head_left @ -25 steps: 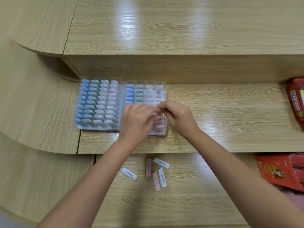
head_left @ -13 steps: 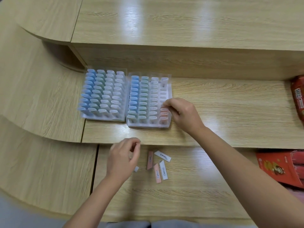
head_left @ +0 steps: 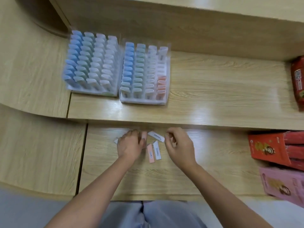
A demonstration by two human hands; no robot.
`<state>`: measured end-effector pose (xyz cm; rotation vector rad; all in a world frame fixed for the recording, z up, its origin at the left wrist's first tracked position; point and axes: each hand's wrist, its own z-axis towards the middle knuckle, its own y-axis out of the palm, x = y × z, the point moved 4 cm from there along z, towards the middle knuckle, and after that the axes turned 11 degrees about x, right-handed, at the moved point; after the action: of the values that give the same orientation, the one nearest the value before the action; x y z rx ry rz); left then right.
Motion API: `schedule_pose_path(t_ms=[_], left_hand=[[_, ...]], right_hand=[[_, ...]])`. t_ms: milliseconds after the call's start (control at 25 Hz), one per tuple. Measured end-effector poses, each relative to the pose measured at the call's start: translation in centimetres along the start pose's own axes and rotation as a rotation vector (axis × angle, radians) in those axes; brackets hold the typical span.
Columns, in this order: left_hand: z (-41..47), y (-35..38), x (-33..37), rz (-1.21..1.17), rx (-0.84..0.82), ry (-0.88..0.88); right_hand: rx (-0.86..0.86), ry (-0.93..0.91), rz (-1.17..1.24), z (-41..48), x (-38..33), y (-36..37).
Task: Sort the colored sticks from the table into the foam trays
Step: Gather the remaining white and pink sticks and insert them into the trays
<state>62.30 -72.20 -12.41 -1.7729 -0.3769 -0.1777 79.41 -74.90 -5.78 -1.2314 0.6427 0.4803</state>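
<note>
Two foam trays stand side by side on the raised shelf. The left tray (head_left: 92,93) is full of blue, green and white sticks. The right tray (head_left: 143,102) has blue, green and white rows and a few pink sticks at its right front. On the lower desk lie loose sticks: a pink stick (head_left: 151,153), a white stick (head_left: 157,149), an angled white stick (head_left: 156,136) and another white stick (head_left: 116,140) mostly under my left hand. My left hand (head_left: 130,143) pinches an upright-lying pink stick (head_left: 144,134). My right hand (head_left: 177,145) hovers loosely curled beside the angled white stick, holding nothing.
A red packet (head_left: 297,83) lies at the shelf's right end. An orange-red box (head_left: 276,148) and a pink box (head_left: 283,185) stand on the lower desk at right. The shelf's front edge runs just beyond the loose sticks.
Both hands have left the right tray and come down to the loose sticks on the lower desk. The left hand has closed on a pink stick. The camera tilted downward.
</note>
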Motion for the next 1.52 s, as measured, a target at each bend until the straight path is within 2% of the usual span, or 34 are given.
schedule_pose_path(t_ms=[120, 200, 400, 560, 720, 840, 960, 1040, 1200, 1360, 1520], left_hand=[[-0.3, 2.3, -0.8, -0.012, -0.051, -0.022], [-0.5, 3.0, -1.0, -0.023, -0.043, -0.024], [-2.5, 3.8, -1.6, 0.113, -0.023, 0.030], [-3.4, 4.2, -1.2, 0.150, -0.038, 0.017], [-3.5, 4.2, -1.6, -0.036, -0.149, 0.002], [-4.3, 2.2, -1.8, -0.161, -0.193, 0.092], [-4.5, -2.7, -1.3, -0.316, -0.080, 0.188], [-3.9, -7.3, 0.1, -0.431, 0.025, 0.314], [-1.1, -17.2, 3.7, -0.481, 0.328, 0.532], [3.8, -23.9, 6.7, -0.503, 0.521, 0.671], [8.6, -24.7, 9.7, -0.445, 0.586, 0.808]], right_hand=[[-0.278, 0.262, -0.117, -4.7, 2.6, 5.1], [-0.356, 0.275, -0.202, -5.6, 2.9, 7.6], [-0.362, 0.209, -0.365, -5.9, 2.3, 10.1], [-0.320, 0.306, -0.358, -5.7, 2.9, 10.0], [-0.356, 0.356, -0.254, -5.6, 3.3, 9.6], [-0.344, 0.379, -0.041, -5.1, 2.6, 7.4], [-0.272, 0.348, 0.188, -3.0, 0.4, 2.9], [-0.204, 0.290, 0.307, -0.8, -1.5, -0.4], [0.026, 0.105, 0.460, 5.0, -5.2, -6.0], [0.247, -0.027, 0.540, 10.3, -7.7, -8.8], [0.328, -0.060, 0.513, 14.6, -7.8, -7.9]])
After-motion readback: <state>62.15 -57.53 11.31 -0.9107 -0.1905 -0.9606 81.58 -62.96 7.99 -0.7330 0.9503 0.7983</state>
